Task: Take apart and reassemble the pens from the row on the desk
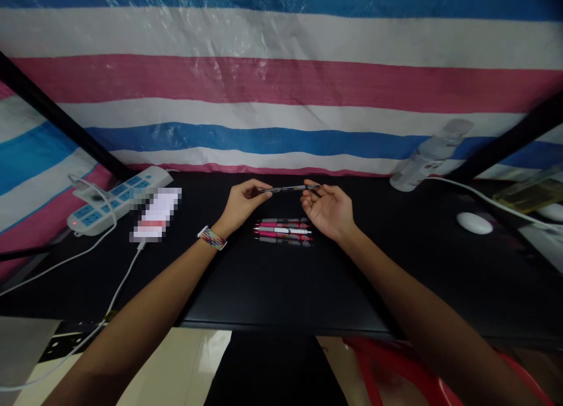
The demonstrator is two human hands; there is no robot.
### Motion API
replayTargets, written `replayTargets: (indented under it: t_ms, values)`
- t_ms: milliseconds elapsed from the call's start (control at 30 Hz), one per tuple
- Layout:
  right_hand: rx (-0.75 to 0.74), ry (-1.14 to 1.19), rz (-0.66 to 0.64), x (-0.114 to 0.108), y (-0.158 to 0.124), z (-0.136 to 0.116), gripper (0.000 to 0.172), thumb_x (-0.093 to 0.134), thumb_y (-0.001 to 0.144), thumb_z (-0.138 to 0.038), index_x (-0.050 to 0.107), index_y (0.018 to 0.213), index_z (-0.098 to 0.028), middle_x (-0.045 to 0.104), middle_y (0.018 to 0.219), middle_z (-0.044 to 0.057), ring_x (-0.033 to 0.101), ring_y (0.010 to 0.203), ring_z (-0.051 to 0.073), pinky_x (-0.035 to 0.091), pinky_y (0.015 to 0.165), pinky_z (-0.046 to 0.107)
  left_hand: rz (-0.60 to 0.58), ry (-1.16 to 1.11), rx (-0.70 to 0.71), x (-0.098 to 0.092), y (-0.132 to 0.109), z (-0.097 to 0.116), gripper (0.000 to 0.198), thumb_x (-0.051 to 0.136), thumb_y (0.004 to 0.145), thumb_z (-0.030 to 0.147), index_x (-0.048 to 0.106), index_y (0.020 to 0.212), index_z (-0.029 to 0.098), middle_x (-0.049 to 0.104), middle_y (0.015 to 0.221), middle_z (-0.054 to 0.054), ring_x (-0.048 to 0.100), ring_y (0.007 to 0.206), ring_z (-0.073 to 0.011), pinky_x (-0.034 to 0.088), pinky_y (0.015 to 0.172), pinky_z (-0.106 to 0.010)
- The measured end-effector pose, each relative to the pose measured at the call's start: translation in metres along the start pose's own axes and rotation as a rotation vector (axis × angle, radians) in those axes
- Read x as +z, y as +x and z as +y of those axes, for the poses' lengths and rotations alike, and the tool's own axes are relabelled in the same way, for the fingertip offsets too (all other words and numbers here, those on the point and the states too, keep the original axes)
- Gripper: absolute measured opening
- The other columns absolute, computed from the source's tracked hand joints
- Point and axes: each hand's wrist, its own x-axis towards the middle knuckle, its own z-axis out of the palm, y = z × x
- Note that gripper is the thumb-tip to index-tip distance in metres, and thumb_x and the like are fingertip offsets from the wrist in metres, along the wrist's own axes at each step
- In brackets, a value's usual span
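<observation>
Head view: the dark slim pen (288,189) is strung between both hands, roughly level, ahead of the row of pens (285,230) and apparently lifted off the black bench (272,288). Left hand (250,202) pinches its left end between thumb and fingers; right hand (329,209), palm turned up, has thumb and index closed on the right end, other fingers loosely curled.

Handling, judged by looks: light, stiff, smooth plastic-type barrel; shouldn't bend in normal grip, not very fragile, may roll or slip if pinched loosely. Best hold: thumb and fingertips on the barrel, one end each or mid-length for one hand; middle is uncovered now. Clip or grip detail too small to tell.

Position: pen spans the gap between fingertips, touching both hands. Row of pens lies nearer the body, between the wrists, apart from the left hand, just beside the right.
</observation>
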Motion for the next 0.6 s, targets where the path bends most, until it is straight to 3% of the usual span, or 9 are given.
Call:
replayTargets:
  t_ms: [200,600]
  values:
    - [0.014,-0.03,0.031,-0.0003,0.001,-0.0008,0.016,0.068,0.087,-0.014,0.078,0.099,-0.016,0.072,0.077,0.006,0.069,0.071,0.014,0.065,0.07,0.022,0.016,-0.008,-0.011,0.001,-0.0005,0.0009,0.023,0.093,0.083,0.034,0.086,0.099,0.021,0.086,0.098,-0.007,0.077,0.089,-0.02,0.062,0.087,-0.037]
    - [-0.022,-0.09,0.003,-0.0021,0.0005,0.0006,0.014,0.069,0.086,-0.019,0.078,0.097,-0.019,0.073,0.078,0.006,0.069,0.073,0.016,0.064,0.068,0.024,0.032,-0.023,-0.013,-0.0001,-0.0001,0.0023,0.022,0.094,0.081,0.034,0.087,0.098,0.022,0.086,0.098,-0.007,0.077,0.09,-0.0205,0.063,0.087,-0.038]
